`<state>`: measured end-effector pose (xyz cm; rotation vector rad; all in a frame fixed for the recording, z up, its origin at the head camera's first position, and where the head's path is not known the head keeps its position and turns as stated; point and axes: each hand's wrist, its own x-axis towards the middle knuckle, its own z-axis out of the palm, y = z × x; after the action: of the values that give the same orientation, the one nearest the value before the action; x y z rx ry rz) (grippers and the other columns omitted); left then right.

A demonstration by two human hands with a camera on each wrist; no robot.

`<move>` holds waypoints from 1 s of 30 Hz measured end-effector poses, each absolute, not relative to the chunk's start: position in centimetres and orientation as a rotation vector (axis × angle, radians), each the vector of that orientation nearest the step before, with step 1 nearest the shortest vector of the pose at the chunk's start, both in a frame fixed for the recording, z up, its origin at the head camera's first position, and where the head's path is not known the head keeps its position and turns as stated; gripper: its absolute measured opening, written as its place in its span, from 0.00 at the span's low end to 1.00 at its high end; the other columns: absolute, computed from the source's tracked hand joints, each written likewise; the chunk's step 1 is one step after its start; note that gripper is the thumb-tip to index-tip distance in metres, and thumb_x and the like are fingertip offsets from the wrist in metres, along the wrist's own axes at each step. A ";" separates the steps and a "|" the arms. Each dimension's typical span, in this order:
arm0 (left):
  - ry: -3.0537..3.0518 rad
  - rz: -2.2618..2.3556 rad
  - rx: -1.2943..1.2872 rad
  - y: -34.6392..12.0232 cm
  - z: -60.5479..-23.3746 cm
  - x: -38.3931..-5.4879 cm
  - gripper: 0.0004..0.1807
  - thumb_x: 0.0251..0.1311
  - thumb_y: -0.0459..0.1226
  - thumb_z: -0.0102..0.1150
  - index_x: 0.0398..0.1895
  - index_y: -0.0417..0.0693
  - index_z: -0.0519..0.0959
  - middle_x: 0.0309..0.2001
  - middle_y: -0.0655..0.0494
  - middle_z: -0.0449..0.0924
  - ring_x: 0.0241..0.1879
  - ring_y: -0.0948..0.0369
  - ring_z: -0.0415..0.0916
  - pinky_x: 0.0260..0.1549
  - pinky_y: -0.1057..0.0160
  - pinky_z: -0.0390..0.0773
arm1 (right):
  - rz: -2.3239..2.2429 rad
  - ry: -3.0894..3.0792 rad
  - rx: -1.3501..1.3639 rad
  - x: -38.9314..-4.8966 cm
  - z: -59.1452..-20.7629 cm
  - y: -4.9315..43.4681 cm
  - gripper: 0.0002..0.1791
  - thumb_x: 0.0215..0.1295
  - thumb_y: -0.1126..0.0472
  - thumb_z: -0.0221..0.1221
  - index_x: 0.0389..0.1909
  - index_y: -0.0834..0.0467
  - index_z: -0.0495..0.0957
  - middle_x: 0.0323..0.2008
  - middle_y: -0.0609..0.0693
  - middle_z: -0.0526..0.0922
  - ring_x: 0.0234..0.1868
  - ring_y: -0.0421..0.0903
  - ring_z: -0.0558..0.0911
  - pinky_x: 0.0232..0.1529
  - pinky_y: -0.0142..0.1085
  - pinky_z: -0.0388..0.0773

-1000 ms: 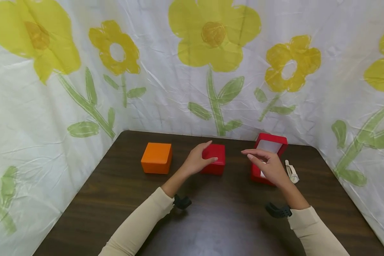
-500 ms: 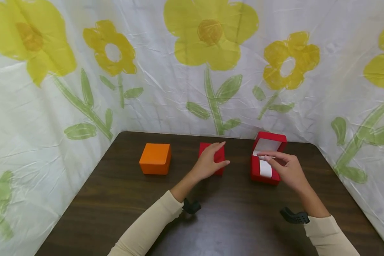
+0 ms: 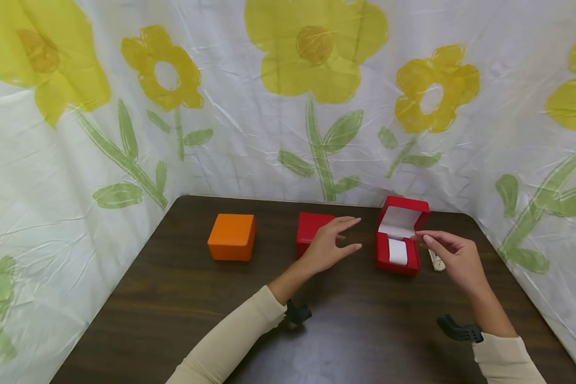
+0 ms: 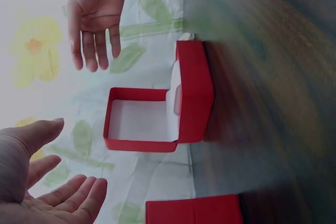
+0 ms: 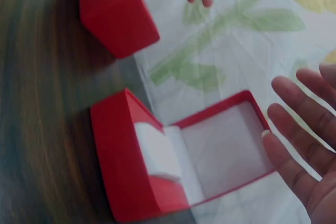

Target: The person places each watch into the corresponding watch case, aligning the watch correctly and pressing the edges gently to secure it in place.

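Observation:
My left hand (image 3: pixel 327 248) hovers with spread, empty fingers, overlapping the right side of a closed red box (image 3: pixel 312 226) in the head view. To the right stands a second red box (image 3: pixel 383 256), lid raised, with a white cushion (image 3: pixel 398 252) inside. Beside that open box is my right hand (image 3: pixel 458 260), its fingers loosely extended and holding nothing. Partly hidden behind it lies a light-coloured wristwatch (image 3: pixel 438 261) on the table. In the right wrist view, the right fingers (image 5: pixel 294 145) overlap the edge of the raised lid (image 5: pixel 226 145).
An orange closed box (image 3: pixel 232 237) sits left of the red ones on the dark wooden table (image 3: pixel 173 298). A white curtain (image 3: pixel 240 133) printed with yellow flowers hangs behind the table and along its sides.
Both hands have moved right: the left from over the closed red box toward its right side, the right from in front of the open box to the watch's side. The boxes have stayed put.

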<state>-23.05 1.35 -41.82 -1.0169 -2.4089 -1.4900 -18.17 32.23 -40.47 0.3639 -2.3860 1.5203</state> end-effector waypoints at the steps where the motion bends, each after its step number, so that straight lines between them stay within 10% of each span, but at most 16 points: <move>1: -2.419 -1.489 -1.018 1.6 -41.9 -23.1 0.33 0.62 0.35 0.70 0.71 0.45 0.72 0.67 0.49 0.73 0.64 0.56 0.73 0.53 0.63 0.82 | 1.524 -2.382 0.366 -18.2 -40.6 32.5 0.15 0.74 0.65 0.58 0.56 0.69 0.81 0.45 0.43 0.89 0.43 0.35 0.87 0.47 0.23 0.80; 30: -2.614 -1.348 -0.982 7.1 -45.2 -24.7 0.33 0.61 0.40 0.72 0.68 0.41 0.75 0.63 0.47 0.77 0.59 0.51 0.77 0.52 0.65 0.82 | 1.479 -2.411 0.121 -19.0 -43.7 39.3 0.17 0.74 0.61 0.60 0.55 0.71 0.80 0.40 0.35 0.89 0.39 0.28 0.85 0.41 0.20 0.79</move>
<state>-24.74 7.06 -45.22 -0.9817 -2.6139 -1.3481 -18.96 39.25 -43.70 0.1214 -2.4115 1.4791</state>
